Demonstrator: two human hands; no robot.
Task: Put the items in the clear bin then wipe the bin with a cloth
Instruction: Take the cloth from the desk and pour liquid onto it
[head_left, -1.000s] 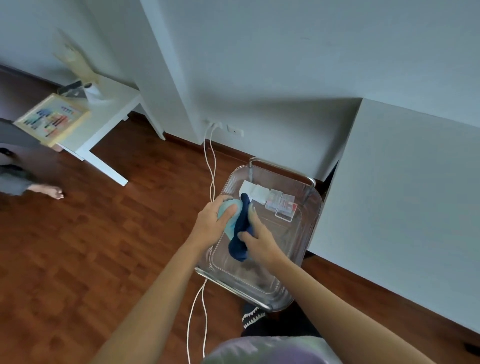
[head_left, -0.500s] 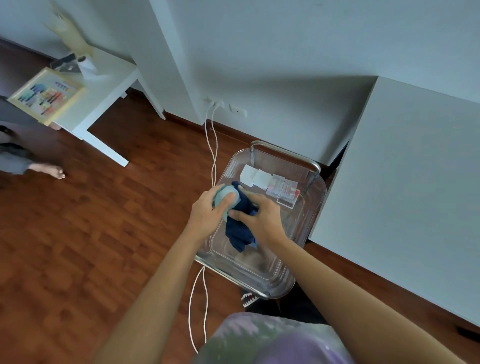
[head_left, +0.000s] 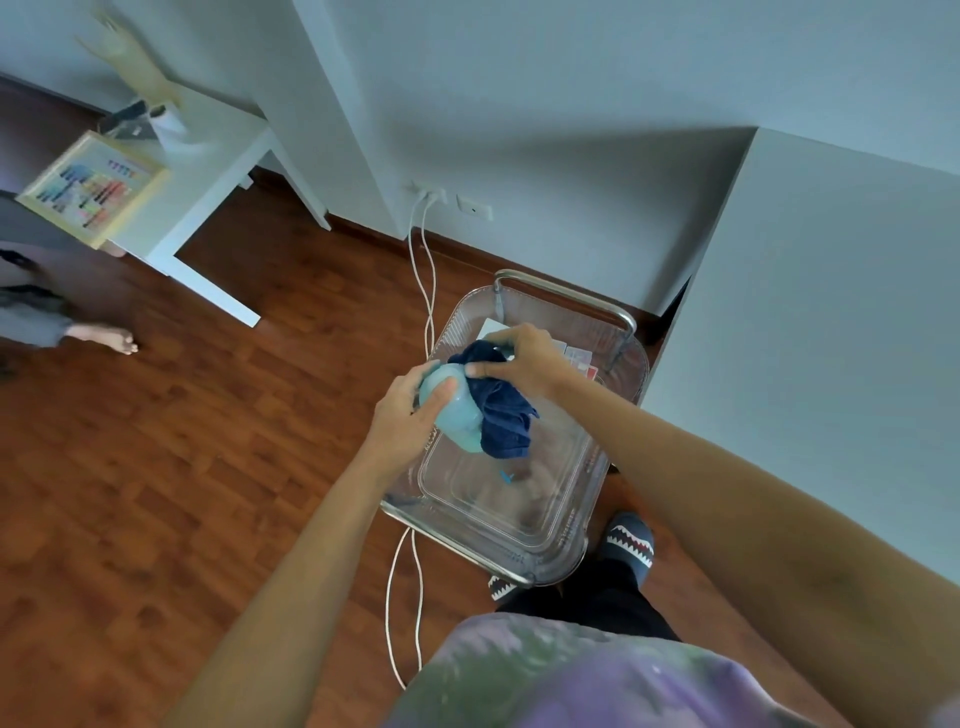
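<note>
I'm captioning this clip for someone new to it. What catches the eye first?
Both hands meet mid-frame over the clear bin on the wooden floor: the left hand grips a pale blue bottle, and the right hand holds a dark blue cloth against it. Small flat items lie at the bin's far end.

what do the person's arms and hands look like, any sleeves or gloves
Both forearms are bare up to the bottom edge of the picture: no sleeves show. The left hand and right hand wear no gloves, and no rings, watch or bands can be seen.
</note>
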